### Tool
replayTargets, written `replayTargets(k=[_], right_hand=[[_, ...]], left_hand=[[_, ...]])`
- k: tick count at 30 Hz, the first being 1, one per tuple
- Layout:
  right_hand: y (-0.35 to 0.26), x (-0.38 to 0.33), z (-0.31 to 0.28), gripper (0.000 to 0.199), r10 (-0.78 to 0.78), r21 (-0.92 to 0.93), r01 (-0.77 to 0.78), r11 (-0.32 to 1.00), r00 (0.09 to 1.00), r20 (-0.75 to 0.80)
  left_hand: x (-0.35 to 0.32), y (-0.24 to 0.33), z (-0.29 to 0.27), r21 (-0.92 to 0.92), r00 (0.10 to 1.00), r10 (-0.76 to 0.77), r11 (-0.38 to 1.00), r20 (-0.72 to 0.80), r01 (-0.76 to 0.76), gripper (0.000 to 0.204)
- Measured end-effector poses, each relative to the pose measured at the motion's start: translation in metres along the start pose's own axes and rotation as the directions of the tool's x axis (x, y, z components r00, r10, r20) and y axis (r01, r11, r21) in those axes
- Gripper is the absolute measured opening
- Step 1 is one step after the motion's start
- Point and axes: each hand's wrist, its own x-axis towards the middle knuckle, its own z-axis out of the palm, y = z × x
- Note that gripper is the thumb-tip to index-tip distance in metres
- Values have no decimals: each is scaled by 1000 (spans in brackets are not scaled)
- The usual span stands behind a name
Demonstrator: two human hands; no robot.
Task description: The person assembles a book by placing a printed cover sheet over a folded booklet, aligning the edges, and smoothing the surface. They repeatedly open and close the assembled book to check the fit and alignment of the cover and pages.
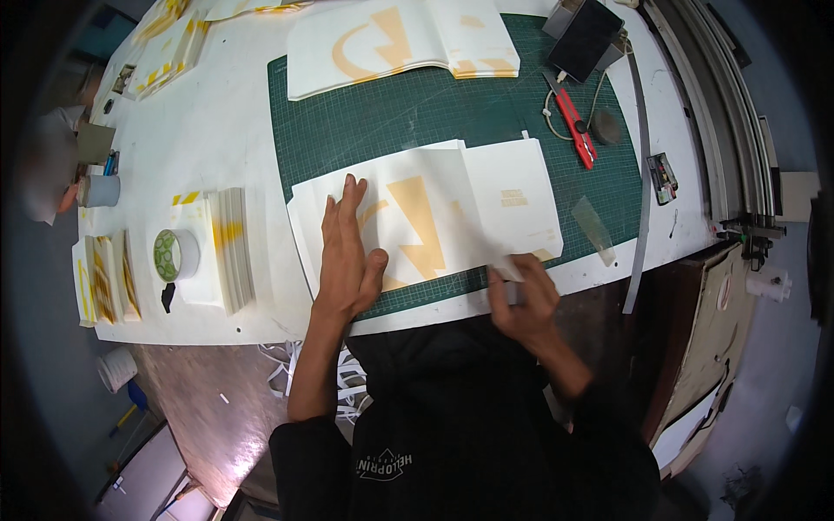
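Note:
A white die-cut paper sheet (408,226), printed with a pale orange lightning-bolt shape, lies on the green cutting mat (287,139) in front of me. My left hand (349,256) rests on its left part, fingers stretched out and pointing away from me. At the near edge, right of the bolt print, my right hand (528,304) is closed on a small pale flat piece (506,268). Blur keeps me from telling whether that is a separate tool or part of the paper. Beyond the sheet sits a stack of similar printed sheets (369,48).
Right on the mat are a red utility knife (573,122), a dark round piece (605,129) and a clear strip (594,230). A long metal ruler (642,174) lies beyond. Left stand folded paper stacks (228,252) and a tape roll (187,254). Another person (50,165) is at the far left.

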Motion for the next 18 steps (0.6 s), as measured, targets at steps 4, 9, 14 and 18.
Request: replayTargets(k=[4,9,14,18], right_hand=[[-3,-19,-15,9,825,407,-761,505,564,32],[0,-12,-16,11,861,407,-789,460,509,14],[5,-14,-17,11,866,407,-795,450,499,16],[5,-12,-17,12,868,402,-797,451,497,12]], left_hand=[[2,4,2,201,998,6,979,64,-19,92],[5,12,12,417,995,59,904,84,-89,84],[10,23,9,474,990,24,876,139,-88,64],[13,31,7,536,979,13,835,202,-122,57]])
